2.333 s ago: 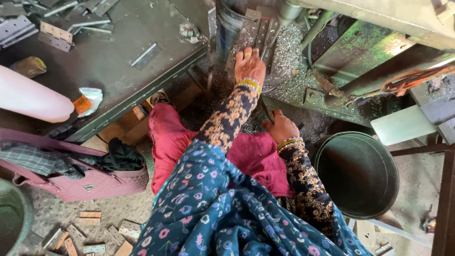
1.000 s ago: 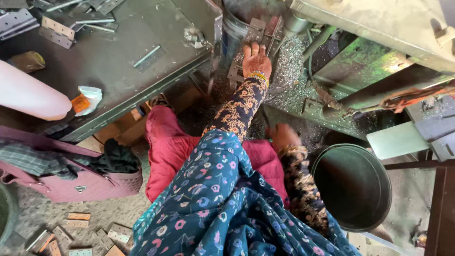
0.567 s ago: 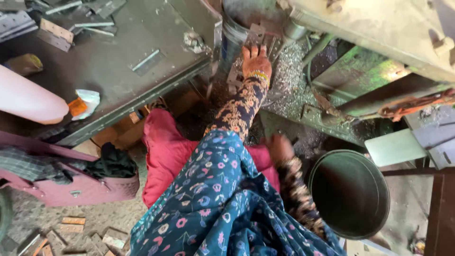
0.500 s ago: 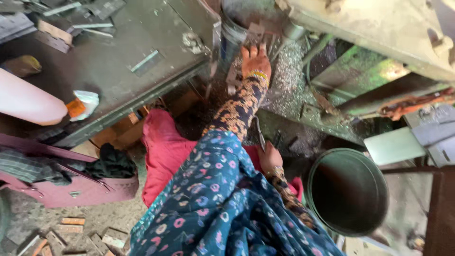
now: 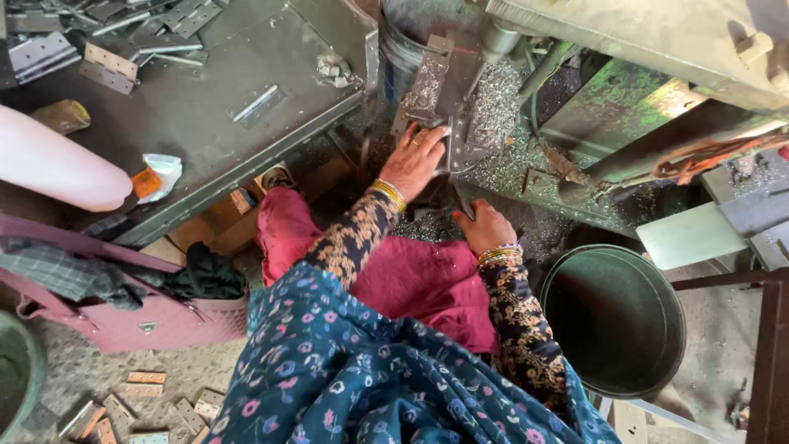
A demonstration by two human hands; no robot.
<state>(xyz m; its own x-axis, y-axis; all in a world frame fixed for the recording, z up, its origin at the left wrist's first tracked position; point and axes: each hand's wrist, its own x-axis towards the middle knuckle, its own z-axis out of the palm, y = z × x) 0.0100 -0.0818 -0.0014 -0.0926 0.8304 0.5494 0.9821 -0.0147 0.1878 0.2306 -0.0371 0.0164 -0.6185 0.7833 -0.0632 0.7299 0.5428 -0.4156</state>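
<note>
**Hands at the machine bed, metal plate under the left palm**

Left hand (image 5: 413,159) lies flat on a small metal plate (image 5: 429,82) set on the machine bed (image 5: 501,164), at the far centre of the scene. Its fingers are spread and extended, pressing down rather than gripping. Right hand (image 5: 485,226) sits nearer and to the right, beside a dark lever (image 5: 460,197); its fingers are curled, but whether they close on the lever cannot be told. Metal swarf (image 5: 493,107) covers the bed around both hands.

Judgement: to do this step well, the plate should be seated square against the bed, with fingertips kept back from the tool above it and clear of the sharp swarf.

A dark bucket (image 5: 616,321) stands to the right. Loose hinges (image 5: 107,66) lie on the surface (image 5: 189,140) to the left
</note>
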